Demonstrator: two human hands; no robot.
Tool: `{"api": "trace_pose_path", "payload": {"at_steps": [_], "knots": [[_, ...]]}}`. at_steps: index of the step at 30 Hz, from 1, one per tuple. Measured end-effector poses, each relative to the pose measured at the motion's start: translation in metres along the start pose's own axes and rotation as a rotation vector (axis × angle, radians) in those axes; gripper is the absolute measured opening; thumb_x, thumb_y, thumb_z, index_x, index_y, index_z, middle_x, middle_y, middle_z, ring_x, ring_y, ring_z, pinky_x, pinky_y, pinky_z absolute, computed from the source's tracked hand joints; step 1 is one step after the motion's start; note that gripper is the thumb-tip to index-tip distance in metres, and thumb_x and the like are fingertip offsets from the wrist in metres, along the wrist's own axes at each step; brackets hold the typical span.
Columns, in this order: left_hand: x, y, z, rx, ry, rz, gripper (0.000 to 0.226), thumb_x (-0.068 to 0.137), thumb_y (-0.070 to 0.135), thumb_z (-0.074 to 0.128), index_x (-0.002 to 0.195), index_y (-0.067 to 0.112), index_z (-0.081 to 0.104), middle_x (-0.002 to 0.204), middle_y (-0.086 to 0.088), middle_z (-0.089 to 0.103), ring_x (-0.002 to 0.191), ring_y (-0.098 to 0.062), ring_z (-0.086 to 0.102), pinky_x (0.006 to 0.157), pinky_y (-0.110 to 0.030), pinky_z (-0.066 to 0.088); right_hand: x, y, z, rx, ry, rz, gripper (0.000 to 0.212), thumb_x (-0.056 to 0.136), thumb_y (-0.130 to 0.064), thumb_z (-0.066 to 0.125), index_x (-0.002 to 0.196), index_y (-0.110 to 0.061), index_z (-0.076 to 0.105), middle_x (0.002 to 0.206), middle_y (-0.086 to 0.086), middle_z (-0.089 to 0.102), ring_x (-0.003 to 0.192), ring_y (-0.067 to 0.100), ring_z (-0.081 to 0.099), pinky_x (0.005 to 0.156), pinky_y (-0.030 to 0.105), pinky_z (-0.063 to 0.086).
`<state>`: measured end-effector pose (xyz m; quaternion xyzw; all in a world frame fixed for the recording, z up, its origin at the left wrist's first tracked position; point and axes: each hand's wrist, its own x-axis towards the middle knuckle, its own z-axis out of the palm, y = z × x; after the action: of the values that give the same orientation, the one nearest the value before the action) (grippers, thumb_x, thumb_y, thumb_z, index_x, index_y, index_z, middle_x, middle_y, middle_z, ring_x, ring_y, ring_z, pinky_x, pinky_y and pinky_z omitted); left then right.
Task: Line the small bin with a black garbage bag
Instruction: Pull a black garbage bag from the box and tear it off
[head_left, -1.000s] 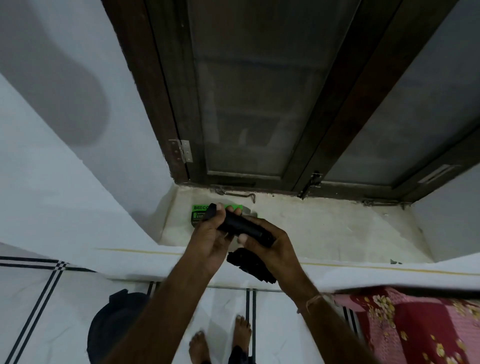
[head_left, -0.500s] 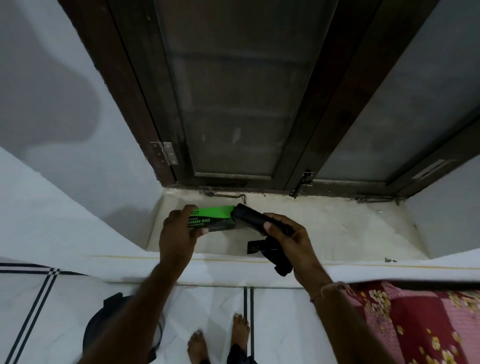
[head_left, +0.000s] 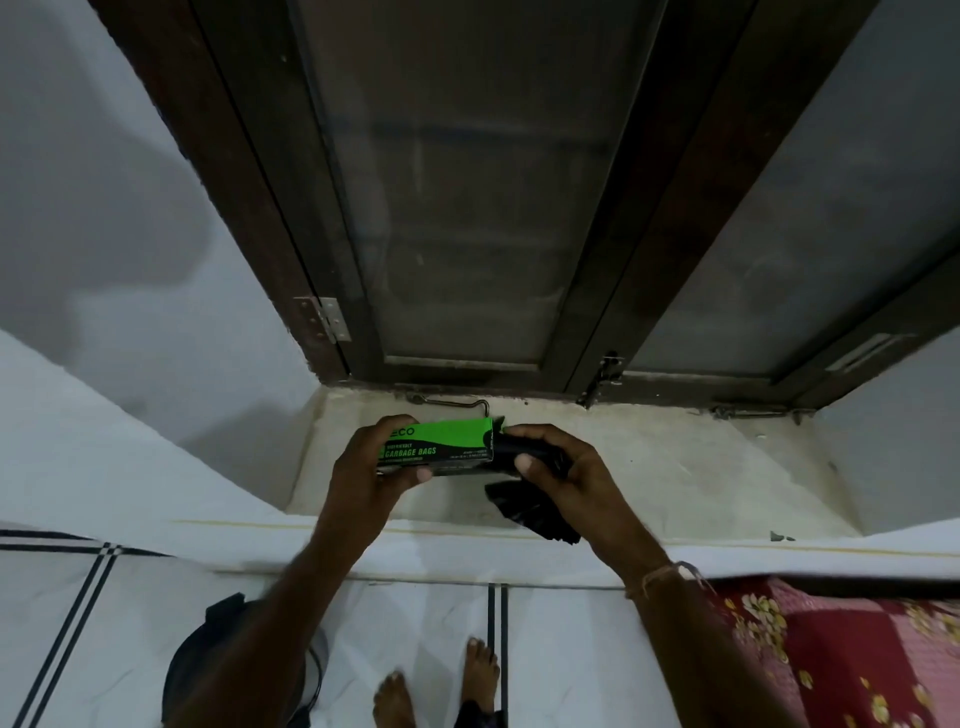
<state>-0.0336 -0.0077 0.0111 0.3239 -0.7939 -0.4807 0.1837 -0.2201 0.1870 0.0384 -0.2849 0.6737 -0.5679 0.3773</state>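
My left hand (head_left: 366, 467) grips a green and black box of garbage bags (head_left: 447, 441), held level over the windowsill (head_left: 675, 467). At the box's right open end, my right hand (head_left: 566, 467) is closed on a black roll of bags (head_left: 511, 449) that sits partly in the opening. A loose folded black garbage bag (head_left: 530, 512) hangs below that hand, pinched under its fingers. The small dark bin (head_left: 208, 660) stands on the floor at the lower left, half hidden by my left forearm.
A dark wooden window frame (head_left: 623, 234) with frosted panes rises behind the sill, with a metal latch hook (head_left: 447, 402) at its base. White floor tiles with black stripes (head_left: 496, 623) lie below. A red floral cloth (head_left: 841, 665) lies at the lower right. My bare feet (head_left: 436, 686) stand between.
My left hand let go of the roll, reached to the sill and picked up the green box. My right hand brought the roll to the box's open end.
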Motion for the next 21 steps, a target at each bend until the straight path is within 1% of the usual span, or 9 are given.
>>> {"api": "trace_pose_path", "payload": {"at_steps": [3, 5, 7, 9, 11, 12, 15, 19, 21], "knots": [[-0.006, 0.002, 0.001, -0.025, 0.023, 0.000, 0.060, 0.074, 0.044, 0.076, 0.129, 0.026, 0.062, 0.118, 0.000, 0.067, 0.107, -0.006, 0.064, 0.082, -0.006, 0.046, -0.002, -0.004, 0.004, 0.012, 0.011, 0.006, 0.026, 0.103, -0.021, 0.059, 0.127, -0.012, 0.055, 0.119, 0.012, 0.072, 0.108, 0.030, 0.072, 0.092, 0.041, 0.061], [-0.009, 0.005, 0.005, -0.048, 0.025, 0.002, 0.060, 0.072, 0.042, 0.078, 0.128, 0.026, 0.063, 0.117, 0.000, 0.068, 0.106, -0.008, 0.066, 0.082, -0.008, 0.048, -0.002, -0.003, 0.012, 0.042, 0.094, 0.012, 0.030, 0.101, -0.030, 0.061, 0.124, -0.015, 0.051, 0.117, 0.014, 0.071, 0.106, 0.034, 0.073, 0.089, 0.049, 0.062], [-0.011, 0.007, 0.012, -0.064, 0.047, -0.001, 0.058, 0.075, 0.034, 0.082, 0.129, 0.024, 0.063, 0.118, -0.001, 0.068, 0.107, -0.009, 0.066, 0.081, -0.008, 0.049, -0.003, -0.001, 0.026, 0.090, 0.223, -0.002, 0.031, 0.095, -0.035, 0.067, 0.118, -0.018, 0.056, 0.113, 0.013, 0.073, 0.098, 0.036, 0.075, 0.080, 0.056, 0.062], [-0.014, 0.010, 0.016, -0.080, 0.106, -0.018, 0.056, 0.081, 0.026, 0.085, 0.131, 0.023, 0.062, 0.119, -0.001, 0.068, 0.109, -0.008, 0.065, 0.081, -0.006, 0.048, -0.005, -0.001, 0.037, 0.212, 0.358, -0.012, 0.024, 0.096, -0.021, 0.070, 0.117, -0.014, 0.062, 0.112, 0.012, 0.075, 0.089, 0.041, 0.077, 0.075, 0.055, 0.063], [-0.016, 0.014, 0.017, -0.099, 0.149, -0.018, 0.054, 0.083, 0.029, 0.084, 0.131, 0.024, 0.061, 0.119, 0.000, 0.069, 0.108, -0.005, 0.066, 0.081, -0.005, 0.048, -0.008, -0.008, 0.045, 0.311, 0.393, -0.010, 0.022, 0.095, -0.007, 0.069, 0.118, -0.010, 0.066, 0.107, 0.011, 0.077, 0.080, 0.045, 0.077, 0.070, 0.054, 0.065], [-0.017, 0.015, 0.017, -0.104, 0.160, -0.013, 0.053, 0.083, 0.033, 0.083, 0.130, 0.024, 0.061, 0.117, 0.002, 0.070, 0.106, -0.003, 0.066, 0.080, -0.006, 0.048, -0.009, -0.012, 0.047, 0.278, 0.358, -0.022, 0.024, 0.096, -0.004, 0.067, 0.119, -0.009, 0.069, 0.104, 0.010, 0.078, 0.081, 0.042, 0.078, 0.072, 0.052, 0.065], [-0.020, 0.014, 0.010, -0.131, 0.187, -0.029, 0.048, 0.084, 0.032, 0.083, 0.126, 0.025, 0.062, 0.114, 0.004, 0.072, 0.103, 0.001, 0.067, 0.078, -0.007, 0.049, -0.007, -0.012, 0.042, 0.045, 0.254, -0.127, 0.031, 0.095, -0.006, 0.069, 0.124, -0.014, 0.072, 0.111, 0.001, 0.079, 0.103, 0.020, 0.076, 0.093, 0.039, 0.061], [-0.023, 0.008, -0.001, -0.114, 0.142, -0.044, 0.048, 0.084, 0.025, 0.083, 0.127, 0.023, 0.062, 0.117, 0.006, 0.072, 0.104, 0.001, 0.067, 0.081, -0.006, 0.049, 0.004, -0.010, 0.030, -0.091, 0.277, -0.118, 0.051, 0.092, -0.016, 0.075, 0.140, -0.025, 0.062, 0.099, 0.003, 0.069, 0.094, 0.012, 0.069, 0.088, 0.017, 0.053], [-0.024, 0.010, -0.001, -0.116, 0.116, -0.043, 0.048, 0.084, 0.018, 0.083, 0.128, 0.021, 0.062, 0.117, 0.007, 0.072, 0.103, 0.005, 0.066, 0.080, -0.006, 0.048, 0.009, -0.008, 0.031, -0.190, 0.205, -0.142, 0.052, 0.091, -0.019, 0.076, 0.141, -0.026, 0.062, 0.104, 0.003, 0.066, 0.100, 0.009, 0.065, 0.091, 0.016, 0.050]]}}
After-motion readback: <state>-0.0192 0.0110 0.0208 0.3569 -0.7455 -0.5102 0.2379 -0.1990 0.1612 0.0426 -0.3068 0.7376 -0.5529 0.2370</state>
